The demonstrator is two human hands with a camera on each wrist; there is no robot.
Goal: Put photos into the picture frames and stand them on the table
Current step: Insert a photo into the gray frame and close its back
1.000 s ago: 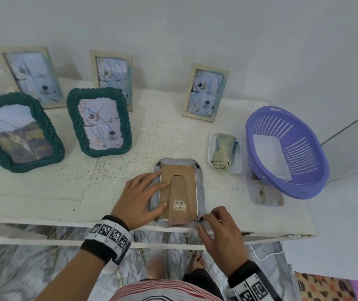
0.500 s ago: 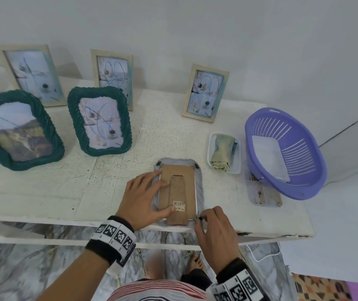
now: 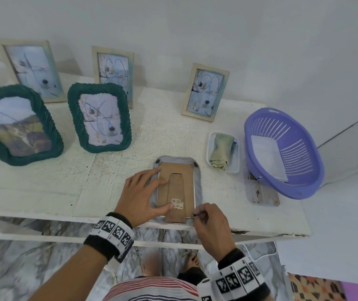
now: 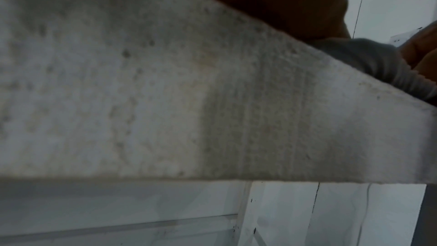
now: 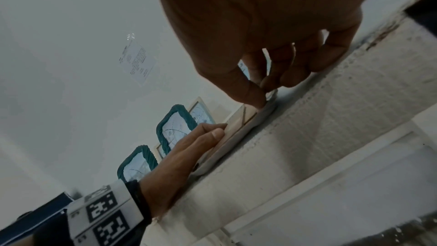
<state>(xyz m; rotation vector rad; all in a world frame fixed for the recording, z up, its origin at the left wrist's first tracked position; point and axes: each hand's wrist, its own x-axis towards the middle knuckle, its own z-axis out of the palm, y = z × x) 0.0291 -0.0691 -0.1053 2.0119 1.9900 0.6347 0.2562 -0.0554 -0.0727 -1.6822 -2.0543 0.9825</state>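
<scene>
Barcode sticker (image 3: 177, 203) on frame back, digits unreadable, wall paper (image 5: 137, 62) print illegible

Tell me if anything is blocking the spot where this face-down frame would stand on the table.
Nothing visible blocks it. The table is bare between the face-down frame and the standing frames at the back; the green frame stands left, the small tray right.

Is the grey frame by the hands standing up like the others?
No, the grey frame lies flat, face down, with its brown backing showing.
</scene>
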